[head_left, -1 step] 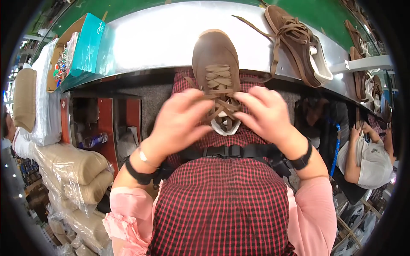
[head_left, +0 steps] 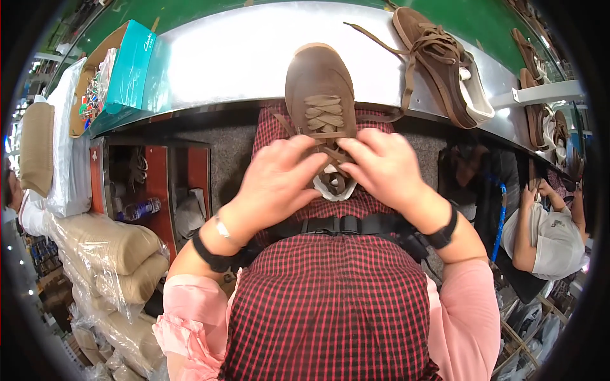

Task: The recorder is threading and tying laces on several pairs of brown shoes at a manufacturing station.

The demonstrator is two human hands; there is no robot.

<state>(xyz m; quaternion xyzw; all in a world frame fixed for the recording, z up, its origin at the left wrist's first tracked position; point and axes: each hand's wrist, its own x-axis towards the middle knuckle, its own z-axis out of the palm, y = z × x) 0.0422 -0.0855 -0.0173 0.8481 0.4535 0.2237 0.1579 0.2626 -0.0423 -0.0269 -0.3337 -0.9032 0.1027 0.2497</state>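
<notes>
A brown lace-up shoe (head_left: 319, 79) stands in front of me, its toe pointing away and its heel toward my lap. Tan laces (head_left: 323, 113) criss-cross its upper rows. My left hand (head_left: 276, 174) is closed on the left side of the throat, fingertips bent at the lace. On the opposite side my right hand (head_left: 386, 166) pinches a brown lace (head_left: 332, 151) between thumb and forefinger. The white lining (head_left: 335, 192) shows at the shoe's opening below my fingers. My fingers partly hide the lace near the tongue.
Another brown shoe (head_left: 438, 70) with loose laces lies on the metal bench (head_left: 222, 51) at the right. A teal box (head_left: 131, 70) of small items sits left. Plastic-wrapped tan pieces (head_left: 114, 247) are stacked left. A person in a light shirt (head_left: 553, 241) works at far right.
My left hand has shifted slightly right, closer to the lace. The right hand has moved a little left, and its fingers are drawn in. The shoe stays in about the same place.
</notes>
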